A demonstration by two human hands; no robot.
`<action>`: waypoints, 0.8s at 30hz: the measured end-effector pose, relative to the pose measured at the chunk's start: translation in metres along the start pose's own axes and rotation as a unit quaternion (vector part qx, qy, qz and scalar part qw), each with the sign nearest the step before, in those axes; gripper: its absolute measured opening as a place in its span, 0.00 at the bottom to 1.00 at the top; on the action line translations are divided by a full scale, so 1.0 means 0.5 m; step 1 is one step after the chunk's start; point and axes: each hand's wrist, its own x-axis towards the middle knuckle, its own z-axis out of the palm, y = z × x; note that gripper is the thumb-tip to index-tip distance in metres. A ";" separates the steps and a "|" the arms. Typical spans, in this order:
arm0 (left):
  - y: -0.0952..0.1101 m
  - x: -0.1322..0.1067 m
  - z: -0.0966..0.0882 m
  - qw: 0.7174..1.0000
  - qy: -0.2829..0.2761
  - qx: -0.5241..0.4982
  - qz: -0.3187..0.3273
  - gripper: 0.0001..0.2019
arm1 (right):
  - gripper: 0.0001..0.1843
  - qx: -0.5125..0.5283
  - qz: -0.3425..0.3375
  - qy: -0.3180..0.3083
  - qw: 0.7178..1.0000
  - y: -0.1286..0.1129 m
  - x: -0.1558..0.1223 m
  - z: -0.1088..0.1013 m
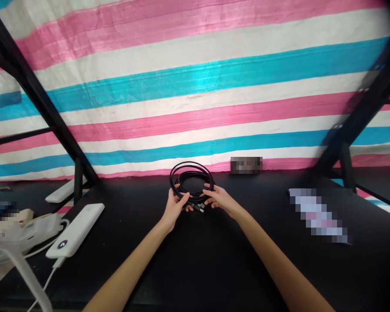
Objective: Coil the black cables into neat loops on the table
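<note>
A black cable [191, 165] is wound into a round coil of several loops, held up over the black tabletop near its far edge. My left hand [176, 207] grips the coil's lower left side, thumb on top and fingers curled beneath. On the lower right side, my right hand [218, 198] has its thumb and fingers closed around the loops. Between the two hands, a metal-tipped plug [199, 208] at the cable's end sticks out below the coil. Parts of the fingers are hidden behind the loops.
On the left lies a white power bank [76, 229] with a white cord plugged in, beside other pale devices. A blurred flat item [318, 214] lies on the right, and a blurred dark box [246, 165] at the back. Black metal bars [48, 102] frame a striped sheet [195, 78].
</note>
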 end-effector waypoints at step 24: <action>-0.008 0.028 -0.026 0.996 -0.011 0.089 0.022 0.30 | 0.14 0.070 -0.047 0.089 0.992 0.019 0.020 -0.007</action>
